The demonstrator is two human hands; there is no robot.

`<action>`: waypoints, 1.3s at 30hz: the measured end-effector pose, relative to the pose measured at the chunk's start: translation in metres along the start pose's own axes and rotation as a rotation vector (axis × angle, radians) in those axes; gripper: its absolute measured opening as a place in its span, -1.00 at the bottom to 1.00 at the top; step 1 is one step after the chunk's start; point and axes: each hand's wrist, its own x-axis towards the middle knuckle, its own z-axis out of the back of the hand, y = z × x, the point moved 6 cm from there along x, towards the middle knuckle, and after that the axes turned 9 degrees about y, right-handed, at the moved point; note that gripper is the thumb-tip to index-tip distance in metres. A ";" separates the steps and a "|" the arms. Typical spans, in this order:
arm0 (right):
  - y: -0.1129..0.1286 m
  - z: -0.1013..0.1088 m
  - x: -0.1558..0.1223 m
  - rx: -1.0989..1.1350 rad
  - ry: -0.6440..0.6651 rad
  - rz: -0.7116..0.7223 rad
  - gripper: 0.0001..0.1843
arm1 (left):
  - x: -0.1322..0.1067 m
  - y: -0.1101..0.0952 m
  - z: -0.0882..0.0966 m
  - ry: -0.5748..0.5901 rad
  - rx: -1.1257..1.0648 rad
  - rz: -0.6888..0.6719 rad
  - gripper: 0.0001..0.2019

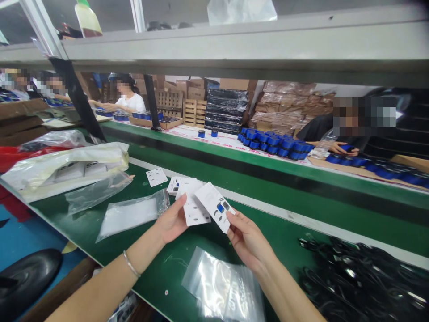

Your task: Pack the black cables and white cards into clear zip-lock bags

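Note:
My left hand (pixel 174 219) is closed on white printed cards (pixel 196 213), its thumb lying on top of them. Between the fingers and thumb of my right hand (pixel 246 235) is another white card (pixel 213 205) with blue and black pictures; whether it is a single card or several I cannot tell. The two sets of cards overlap at their edges. Just behind, a small stack of cards (pixel 173 185) lies on the green table, and a loose card (pixel 156 177) rests to its left. Clear zip bags (pixel 224 284) lie below my right hand.
A bag with white contents (pixel 130 214) and a large open bag (pixel 67 172) lie at left. Black cables (pixel 365 281) heap up at right. Blue round items (pixel 275 142) stand across the table, where a co-worker's hands (pixel 345 148) hold one. A shelf (pixel 214 47) runs overhead.

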 end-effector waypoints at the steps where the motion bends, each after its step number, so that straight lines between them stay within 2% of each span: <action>1: -0.001 -0.001 0.000 0.013 -0.006 0.000 -0.69 | -0.002 0.006 -0.003 0.002 -0.019 0.002 -0.48; 5: -0.008 -0.004 -0.003 0.037 -0.013 -0.015 -0.72 | -0.004 0.020 -0.012 -0.010 -0.057 -0.013 -0.51; 10: -0.012 0.002 -0.007 0.051 -0.020 -0.022 -0.66 | -0.004 0.016 -0.029 -0.057 -0.014 -0.057 -0.53; 14: -0.011 0.011 -0.007 0.034 -0.017 -0.022 -0.61 | -0.004 0.013 -0.039 -0.119 0.072 -0.087 -0.29; 18: -0.008 0.021 -0.009 -0.002 -0.025 -0.004 -0.61 | -0.004 0.018 -0.037 -0.187 0.153 -0.102 -0.05; 22: -0.009 0.029 -0.012 -0.024 -0.029 -0.010 -0.61 | -0.008 0.023 -0.033 -0.201 0.211 -0.116 0.08; 26: -0.016 0.026 -0.013 -0.043 -0.002 -0.044 -0.60 | -0.013 0.024 -0.033 -0.195 0.243 -0.133 0.12; 30: -0.025 0.017 -0.013 -0.092 0.038 -0.092 -0.57 | -0.018 0.027 -0.038 -0.118 0.199 -0.146 0.10; 33: -0.031 0.014 -0.012 -0.171 0.055 -0.128 -0.55 | -0.022 0.034 -0.042 -0.076 0.114 -0.095 0.04; 39: -0.035 0.011 -0.008 -0.334 0.021 -0.077 -0.39 | -0.028 0.049 -0.041 -0.130 -0.009 0.028 -0.47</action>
